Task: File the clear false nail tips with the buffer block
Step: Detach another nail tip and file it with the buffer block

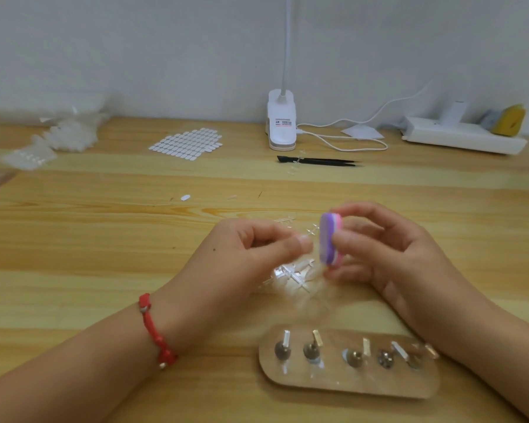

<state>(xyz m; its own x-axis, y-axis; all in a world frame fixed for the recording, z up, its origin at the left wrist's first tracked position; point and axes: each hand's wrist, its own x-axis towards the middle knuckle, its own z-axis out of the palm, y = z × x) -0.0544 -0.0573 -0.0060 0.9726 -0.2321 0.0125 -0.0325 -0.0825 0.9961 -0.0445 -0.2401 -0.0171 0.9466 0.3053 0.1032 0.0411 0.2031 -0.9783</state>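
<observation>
My right hand (388, 251) grips a small purple and pink buffer block (329, 238), held upright between thumb and fingers above the table. My left hand (251, 254) pinches a clear false nail tip (306, 239) at its fingertips, right against the block's left face. The tip is small and blurred. Below both hands lies a loose pile of clear nail tips (293, 277) on the wooden table (104, 239).
A clear oval nail stand (348, 383) with several metal holders lies near the front edge under my right wrist. Black tweezers (318, 161), a sticker sheet (187, 143), a white clip lamp (281, 123), a cable, a power strip (461, 137) and plastic bags (64, 135) sit further back.
</observation>
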